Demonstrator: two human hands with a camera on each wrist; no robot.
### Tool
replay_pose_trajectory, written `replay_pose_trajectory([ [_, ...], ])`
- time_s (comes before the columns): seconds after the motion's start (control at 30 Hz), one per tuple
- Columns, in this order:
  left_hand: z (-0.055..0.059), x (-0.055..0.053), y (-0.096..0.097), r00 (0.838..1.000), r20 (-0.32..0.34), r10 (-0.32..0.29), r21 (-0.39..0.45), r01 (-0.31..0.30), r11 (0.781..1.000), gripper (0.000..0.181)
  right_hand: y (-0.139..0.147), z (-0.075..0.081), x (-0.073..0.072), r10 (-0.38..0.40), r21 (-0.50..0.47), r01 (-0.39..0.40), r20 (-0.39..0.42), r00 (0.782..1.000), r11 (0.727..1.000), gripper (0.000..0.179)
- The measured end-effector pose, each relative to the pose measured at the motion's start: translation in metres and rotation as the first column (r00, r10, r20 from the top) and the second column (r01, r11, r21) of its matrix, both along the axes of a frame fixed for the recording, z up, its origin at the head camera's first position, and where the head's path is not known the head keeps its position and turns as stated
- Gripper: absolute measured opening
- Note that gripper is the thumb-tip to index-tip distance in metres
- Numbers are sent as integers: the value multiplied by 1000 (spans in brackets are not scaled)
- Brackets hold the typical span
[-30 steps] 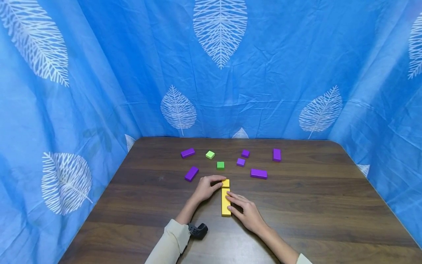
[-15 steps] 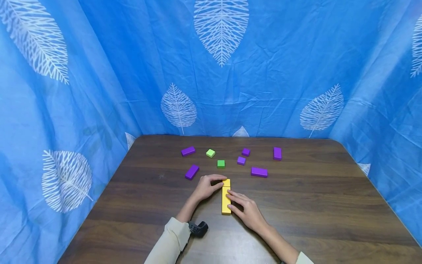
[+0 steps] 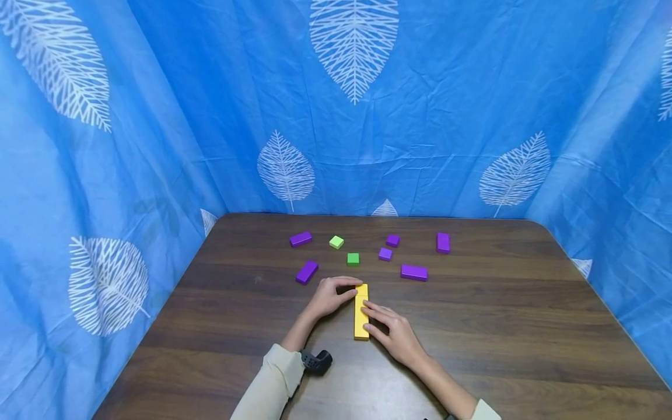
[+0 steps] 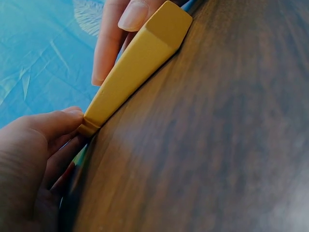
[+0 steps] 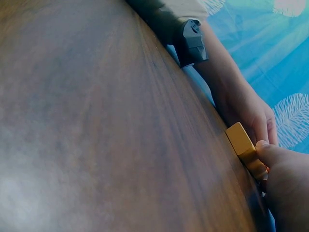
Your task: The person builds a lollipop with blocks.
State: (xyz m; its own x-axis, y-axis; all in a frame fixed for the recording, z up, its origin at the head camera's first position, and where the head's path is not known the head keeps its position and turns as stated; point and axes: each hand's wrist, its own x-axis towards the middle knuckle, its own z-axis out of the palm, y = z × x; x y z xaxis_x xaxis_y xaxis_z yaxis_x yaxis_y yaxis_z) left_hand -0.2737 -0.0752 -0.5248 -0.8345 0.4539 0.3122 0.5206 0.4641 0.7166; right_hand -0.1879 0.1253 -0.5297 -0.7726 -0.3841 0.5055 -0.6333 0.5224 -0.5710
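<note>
Two yellow blocks lie end to end on the wooden table (image 3: 252, 326): a small yellow block (image 3: 362, 289) at the far end and a long yellow block (image 3: 361, 321) nearer. My left hand (image 3: 326, 296) pinches the small block, thumb at its left side and index fingertip at its far edge. My right hand (image 3: 396, 335) touches the long block from the right, its fairly straight fingertips on the top and right edge. In the left wrist view the right thumb (image 4: 134, 15) rests against the long block. The left fingers behind the small block are partly hidden.
Beyond the hands lie a light green block (image 3: 336, 242), a green block (image 3: 353, 259), and several purple blocks, among them a long one (image 3: 414, 273) to the right and another (image 3: 307, 272) to the left. A blue leaf-print curtain (image 3: 420, 105) surrounds the table.
The thin gap between the small and long yellow blocks has closed; they now meet end to end. Both hands keep nearly the same places, while the head view has shifted slightly.
</note>
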Motion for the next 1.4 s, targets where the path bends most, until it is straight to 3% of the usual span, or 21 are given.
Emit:
replay_pose_trajectory([
  [0.47,0,1,0,1000,-6,-6,0,6,1000,25,0,-1,1,-4,6,4,-12,1000,1000,33],
  [1.1,-1,1,0,1000,5,-14,0,14,1000,26,1,1,2,-5,6,5,41,999,1000,33],
  [1.4,0,1,-1,1000,4,-14,0,14,1000,26,0,-1,1,-8,14,7,18,1000,1000,34],
])
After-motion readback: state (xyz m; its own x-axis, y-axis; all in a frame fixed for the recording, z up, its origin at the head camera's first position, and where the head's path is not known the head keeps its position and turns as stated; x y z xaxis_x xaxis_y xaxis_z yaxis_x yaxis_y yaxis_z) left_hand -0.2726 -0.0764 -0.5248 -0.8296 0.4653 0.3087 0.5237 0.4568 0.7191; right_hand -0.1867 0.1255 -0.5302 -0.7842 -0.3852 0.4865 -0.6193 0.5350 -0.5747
